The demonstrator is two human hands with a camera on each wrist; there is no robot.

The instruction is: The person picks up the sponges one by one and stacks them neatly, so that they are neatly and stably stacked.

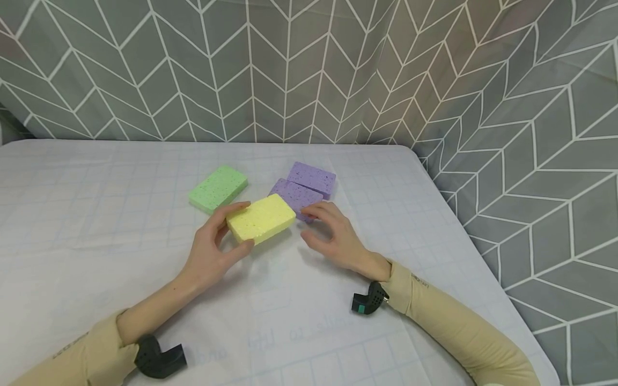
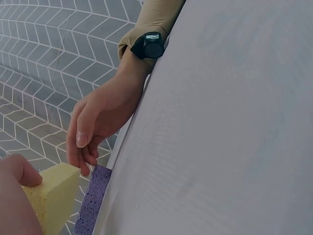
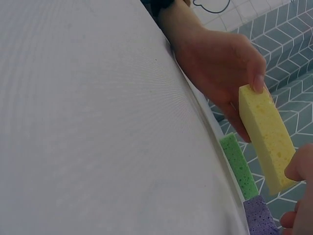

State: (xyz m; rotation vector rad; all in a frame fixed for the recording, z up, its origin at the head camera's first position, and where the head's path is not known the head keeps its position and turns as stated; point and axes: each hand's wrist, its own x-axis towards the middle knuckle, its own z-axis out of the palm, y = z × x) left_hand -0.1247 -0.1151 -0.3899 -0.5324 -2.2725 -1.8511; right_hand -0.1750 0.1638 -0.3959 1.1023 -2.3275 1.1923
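My left hand (image 1: 210, 254) holds a yellow sponge (image 1: 263, 217) by its left end, thumb at the near edge and fingers at the far one. In the right wrist view the sponge (image 3: 266, 137) is raised above the tabletop. My right hand (image 1: 338, 238) has its fingers loosely bent and spread from the thumb, with nothing between them. Its fingertips overlap the edge of the nearer purple sponge (image 1: 294, 194) in the head view. A second purple sponge (image 1: 313, 178) lies against the nearer one, just behind it. To their left, a green sponge (image 1: 219, 187) lies flat.
A white cloth with faint grid lines covers the table (image 1: 120, 225). Grey curtains (image 1: 270, 69) with a white zigzag pattern hang behind the table and along its right edge. Black wrist cameras (image 1: 159, 358) are strapped over both beige sleeves.
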